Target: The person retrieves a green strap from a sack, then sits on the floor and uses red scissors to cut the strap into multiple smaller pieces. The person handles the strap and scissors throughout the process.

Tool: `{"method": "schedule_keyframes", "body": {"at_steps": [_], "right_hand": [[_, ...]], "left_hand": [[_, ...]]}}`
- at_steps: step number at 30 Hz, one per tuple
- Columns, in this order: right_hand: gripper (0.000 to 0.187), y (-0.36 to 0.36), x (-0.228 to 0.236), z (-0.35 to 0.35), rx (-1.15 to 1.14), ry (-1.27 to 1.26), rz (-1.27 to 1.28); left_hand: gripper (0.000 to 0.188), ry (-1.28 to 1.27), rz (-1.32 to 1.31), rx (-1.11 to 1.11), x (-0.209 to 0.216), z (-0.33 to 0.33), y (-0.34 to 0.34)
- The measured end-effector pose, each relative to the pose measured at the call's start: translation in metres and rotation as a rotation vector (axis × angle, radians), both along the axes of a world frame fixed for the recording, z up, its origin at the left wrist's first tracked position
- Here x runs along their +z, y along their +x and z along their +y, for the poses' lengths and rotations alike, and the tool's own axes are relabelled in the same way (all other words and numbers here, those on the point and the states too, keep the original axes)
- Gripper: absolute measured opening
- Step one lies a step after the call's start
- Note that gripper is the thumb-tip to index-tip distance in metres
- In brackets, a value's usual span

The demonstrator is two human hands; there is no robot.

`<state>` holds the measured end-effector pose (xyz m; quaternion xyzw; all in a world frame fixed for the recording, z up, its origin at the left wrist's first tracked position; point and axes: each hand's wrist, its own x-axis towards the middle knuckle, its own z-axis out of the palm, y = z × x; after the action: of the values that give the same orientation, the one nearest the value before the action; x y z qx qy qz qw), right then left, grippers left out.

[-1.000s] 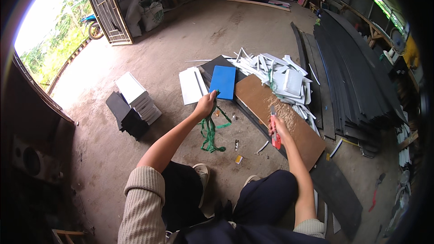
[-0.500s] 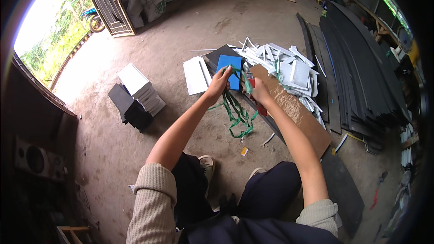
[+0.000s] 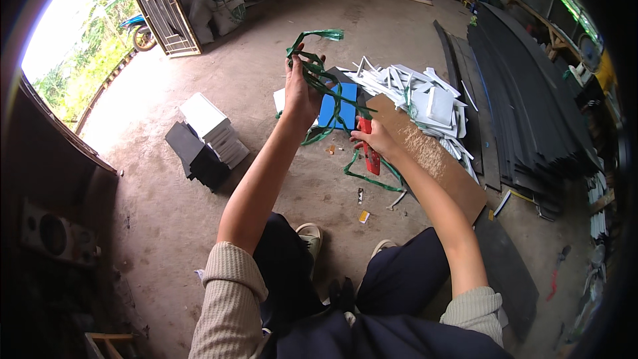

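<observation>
My left hand point(image 3: 300, 91) is raised above the floor and grips a bundle of green plastic strapping point(image 3: 318, 77). The strap loops over the fingers and trails down to the right. My right hand point(image 3: 373, 138) holds a red utility knife point(image 3: 369, 153) and also pinches the strap where it runs down past it. Behind both hands a blue panel point(image 3: 339, 108) lies on a white board and a dark board on the concrete floor. A brown board point(image 3: 432, 159) dusted with sawdust lies just right of my right hand.
A heap of white offcut strips point(image 3: 419, 100) lies beyond the brown board. Long dark sheets point(image 3: 525, 106) are stacked at the right. A stack of white and black panels point(image 3: 207, 139) stands at the left. Small scraps point(image 3: 363, 215) dot the floor near my feet.
My left hand has lifted the green strapping off the floor and up high. My right hand, with the red knife, moved left from the brown board and took hold of the strap.
</observation>
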<state>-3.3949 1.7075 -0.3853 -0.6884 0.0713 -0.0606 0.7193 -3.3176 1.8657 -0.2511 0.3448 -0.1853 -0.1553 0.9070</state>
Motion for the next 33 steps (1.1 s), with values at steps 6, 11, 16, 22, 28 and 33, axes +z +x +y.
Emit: {"method": "schedule_keyframes", "body": {"at_steps": [6,11,16,22,28,33], "right_hand": [[0.031,0.02,0.008,0.036,-0.19,-0.027,-0.102],[0.018,0.028,0.005,0.039,-0.21,0.006,-0.206],[0.017,0.02,0.017,0.025,-0.214,-0.177,-0.202],[0.023,-0.012,0.035,0.006,-0.385,-0.803,-0.201],[0.041,-0.019,0.05,-0.003,-0.264,-0.765,-0.195],[0.041,-0.028,0.052,-0.022,-0.296,-0.623,-0.207]], "left_hand": [[0.038,-0.028,-0.009,-0.045,0.0,0.016,-0.001],[0.036,0.019,0.001,-0.072,-0.003,0.018,-0.006],[0.03,0.342,-0.075,0.096,-0.023,0.036,0.016],[0.03,1.146,-0.312,0.489,-0.085,0.074,0.056],[0.041,1.045,-1.085,0.618,-0.11,0.055,0.054],[0.041,1.031,-0.872,-0.154,-0.102,-0.011,0.005]]}}
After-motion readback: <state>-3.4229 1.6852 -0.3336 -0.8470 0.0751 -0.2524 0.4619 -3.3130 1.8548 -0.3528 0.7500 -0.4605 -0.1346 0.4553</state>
